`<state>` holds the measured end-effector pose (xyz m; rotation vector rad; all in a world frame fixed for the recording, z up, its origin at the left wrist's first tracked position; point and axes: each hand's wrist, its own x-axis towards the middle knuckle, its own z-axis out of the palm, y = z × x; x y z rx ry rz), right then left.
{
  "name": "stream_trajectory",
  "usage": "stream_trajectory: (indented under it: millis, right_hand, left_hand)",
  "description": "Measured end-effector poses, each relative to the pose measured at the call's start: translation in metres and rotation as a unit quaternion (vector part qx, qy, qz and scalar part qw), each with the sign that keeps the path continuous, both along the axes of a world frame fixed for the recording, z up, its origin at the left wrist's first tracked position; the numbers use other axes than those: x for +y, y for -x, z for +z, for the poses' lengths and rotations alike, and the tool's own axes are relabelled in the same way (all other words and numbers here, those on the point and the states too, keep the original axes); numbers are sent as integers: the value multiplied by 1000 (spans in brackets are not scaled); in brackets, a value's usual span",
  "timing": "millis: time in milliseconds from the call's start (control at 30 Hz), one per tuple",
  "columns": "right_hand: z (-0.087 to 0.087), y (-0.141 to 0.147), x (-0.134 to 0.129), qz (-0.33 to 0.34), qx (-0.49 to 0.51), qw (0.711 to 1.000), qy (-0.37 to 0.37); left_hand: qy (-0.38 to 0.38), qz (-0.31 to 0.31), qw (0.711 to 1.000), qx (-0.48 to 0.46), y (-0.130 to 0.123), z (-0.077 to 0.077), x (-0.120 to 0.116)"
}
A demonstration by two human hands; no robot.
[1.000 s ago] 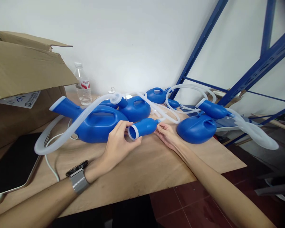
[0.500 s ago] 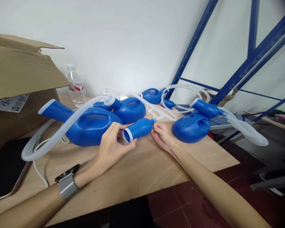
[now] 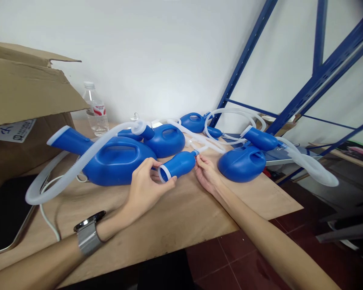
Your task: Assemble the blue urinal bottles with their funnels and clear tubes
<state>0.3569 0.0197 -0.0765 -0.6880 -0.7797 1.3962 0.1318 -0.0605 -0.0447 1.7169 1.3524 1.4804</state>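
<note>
Between my hands is a blue urinal funnel (image 3: 181, 162), its white-rimmed mouth facing left toward me. My left hand (image 3: 145, 186) grips it at the wide mouth, with the thumb below the rim. At the narrow neck, the fingers of my right hand (image 3: 207, 173) are pinched where a translucent hose (image 3: 203, 149) joins. Left of the funnel stands a blue urinal bottle (image 3: 117, 163) with a handle and a hose looping over its front. A second blue bottle (image 3: 165, 141) is just behind, and another bottle (image 3: 241, 166) sits to the right, with a funnel (image 3: 261, 139) on top.
On the left are an open cardboard box (image 3: 27, 86), a water bottle (image 3: 97, 114) and a black tray-like object (image 3: 9, 213). One more blue bottle (image 3: 193, 123) stands at the back near a blue metal rack (image 3: 245, 56). The wooden table's front edge (image 3: 157, 261) lies close to me.
The funnel and my hands have shifted very slightly to the right, while the rest of the view slides slightly left. Both hands keep their hold.
</note>
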Motion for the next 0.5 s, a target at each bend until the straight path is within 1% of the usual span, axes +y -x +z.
stream_trajectory:
  millis: [67, 133, 233, 300, 333, 400, 467, 500]
  right_hand:
    - [0, -1, 1, -13, 15, 1000, 5]
    - [1, -3, 2, -26, 32, 999, 14]
    - [2, -5, 3, -42, 58, 997, 33]
    - [5, -5, 2, -45, 69, 996, 46]
    - [7, -4, 1, -37, 73, 995, 55]
    - [13, -1, -3, 4, 79, 994, 81]
    - [21, 3, -6, 49, 89, 989, 110]
    - [26, 6, -7, 59, 99, 985, 127]
  left_hand:
    - [-22, 1, 1000, 17, -1, -1, -1]
    - [-71, 2, 996, 54, -1, -4, -2]
    - [-149, 3, 983, 109, 2, -9, 0]
    - [-172, 5, 977, 123, 4, -11, 1]
    - [-174, 7, 977, 125, 6, -11, 3]
    - [-170, 9, 977, 130, 7, -12, 5]
    - [-168, 9, 974, 149, 8, -13, 7]
    - [-170, 9, 972, 164, 8, -13, 7]
